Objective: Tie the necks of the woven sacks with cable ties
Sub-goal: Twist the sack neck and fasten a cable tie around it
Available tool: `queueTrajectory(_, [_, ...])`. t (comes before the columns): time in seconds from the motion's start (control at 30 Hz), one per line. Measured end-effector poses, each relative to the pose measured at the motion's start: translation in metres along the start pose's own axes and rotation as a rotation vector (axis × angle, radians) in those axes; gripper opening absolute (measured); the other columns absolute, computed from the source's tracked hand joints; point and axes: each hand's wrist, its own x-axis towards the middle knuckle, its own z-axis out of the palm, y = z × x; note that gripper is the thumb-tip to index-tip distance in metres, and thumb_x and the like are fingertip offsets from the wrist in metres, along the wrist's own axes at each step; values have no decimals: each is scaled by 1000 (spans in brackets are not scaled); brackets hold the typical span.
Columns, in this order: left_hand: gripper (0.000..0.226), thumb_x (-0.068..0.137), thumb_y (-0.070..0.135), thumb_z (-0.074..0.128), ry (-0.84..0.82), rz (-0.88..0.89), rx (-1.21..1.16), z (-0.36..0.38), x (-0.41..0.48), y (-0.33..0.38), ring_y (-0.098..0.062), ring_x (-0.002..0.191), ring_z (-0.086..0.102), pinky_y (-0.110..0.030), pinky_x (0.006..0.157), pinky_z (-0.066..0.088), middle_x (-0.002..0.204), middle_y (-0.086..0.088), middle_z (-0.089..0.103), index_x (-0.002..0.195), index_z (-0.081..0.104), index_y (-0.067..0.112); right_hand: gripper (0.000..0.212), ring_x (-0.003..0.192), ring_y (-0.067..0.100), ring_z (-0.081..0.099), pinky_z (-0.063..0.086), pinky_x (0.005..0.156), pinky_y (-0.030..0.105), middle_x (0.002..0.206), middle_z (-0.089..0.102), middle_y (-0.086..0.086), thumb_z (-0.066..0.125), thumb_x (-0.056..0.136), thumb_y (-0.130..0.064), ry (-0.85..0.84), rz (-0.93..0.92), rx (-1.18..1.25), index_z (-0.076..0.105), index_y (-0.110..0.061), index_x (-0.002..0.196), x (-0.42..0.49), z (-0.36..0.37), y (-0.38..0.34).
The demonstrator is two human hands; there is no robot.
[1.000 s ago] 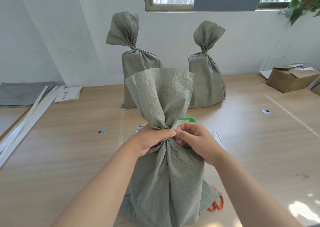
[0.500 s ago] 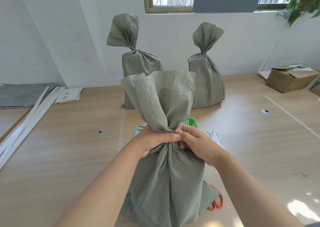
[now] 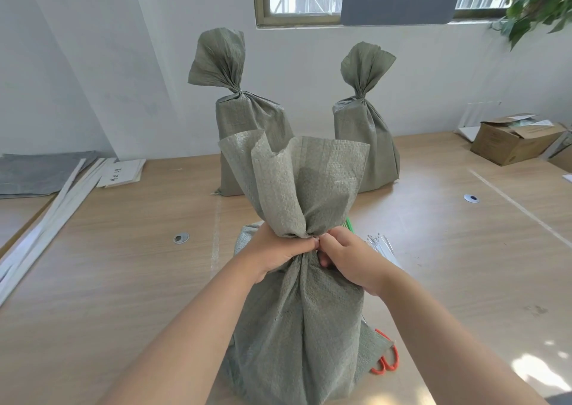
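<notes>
My left hand (image 3: pixel 275 253) clamps the sack (image 3: pixel 297 327) at its gathered neck; my right hand (image 3: pixel 349 259) pinches alongside, perhaps on the hidden cable tie. Next: cinch tight.

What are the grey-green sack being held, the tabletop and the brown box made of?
Grey-green sack: probably woven plastic, matte; a crisscross weave shows. Tabletop: wood-look, likely laminate; straight grain lines, faint sheen. Brown box: apparently cardboard; dull brown folded flaps.

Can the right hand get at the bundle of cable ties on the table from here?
Probably yes: the cable ties lie just right of the right hand with nothing between, though it must first release the sack neck.
</notes>
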Motion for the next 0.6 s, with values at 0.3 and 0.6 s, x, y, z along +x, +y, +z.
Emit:
queueTrajectory(0.3, [34, 68, 22, 77, -49, -15, 49, -3, 3, 6, -20, 110, 70, -47, 102, 53, 106, -8, 78, 100, 77, 10, 34, 49, 6, 34, 31, 47, 16, 72, 44, 5, 36, 105, -21, 26, -40, -91, 42, -17, 73, -2, -7, 1])
queueTrajectory(0.6, [37, 66, 26, 82, -65, -26, 38, -7, 5, 7, -16, 108, 71, -45, 102, 54, 105, -3, 79, 102, 78, 15, 8, 58, 5, 49, 41, 59, 20, 69, 66, -12, 65, 91, -13, 128, -191, -8, 70, -17, 85, 3, -14, 9])
